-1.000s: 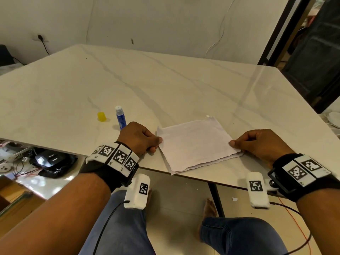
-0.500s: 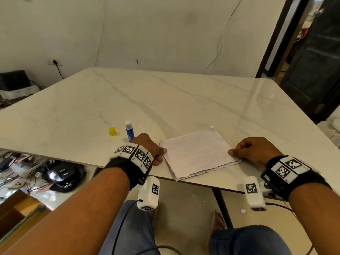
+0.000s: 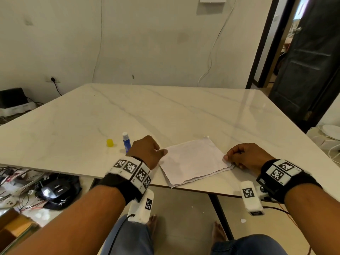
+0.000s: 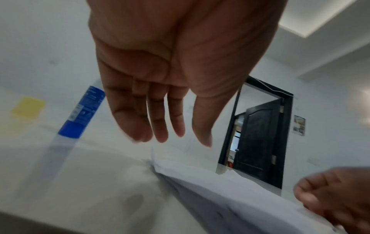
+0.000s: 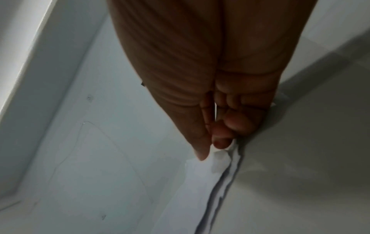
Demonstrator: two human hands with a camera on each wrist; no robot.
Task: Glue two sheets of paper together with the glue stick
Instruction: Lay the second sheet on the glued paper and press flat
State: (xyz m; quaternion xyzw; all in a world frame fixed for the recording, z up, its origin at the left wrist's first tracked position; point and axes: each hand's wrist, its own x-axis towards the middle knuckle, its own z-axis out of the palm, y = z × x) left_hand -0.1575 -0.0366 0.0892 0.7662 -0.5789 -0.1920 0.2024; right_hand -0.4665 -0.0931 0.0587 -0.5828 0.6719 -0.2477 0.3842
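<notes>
While the stack lies flat, each part reads as follows, placed relative to the paper sheets.

Paper sheets (image 3: 194, 160): two white sheets stacked near the tabletop's (image 3: 165, 115) front edge; ragged margins slightly offset; one corner overhangs that edge.
Handling: judged light, limp and easily creased or torn; likely to slide on the glossy tabletop unless pinned.
Hold point: best taken at a corner or side margin, the other side pressed flat.
Left hand (image 3: 147, 152): at the sheets' left margin; fingers (image 4: 158, 126) released, hanging straight above the paper's edge, holding nothing.
Right hand (image 3: 245, 155): at the sheets' right margin; fingers (image 5: 220, 139) curled, pinching the paper's edge.
Glue stick (image 3: 126, 142): upright, uncapped, left of the sheets, just behind the left hand.
Yellow cap (image 3: 110, 143): beside the glue stick, farther from the sheets.
</notes>
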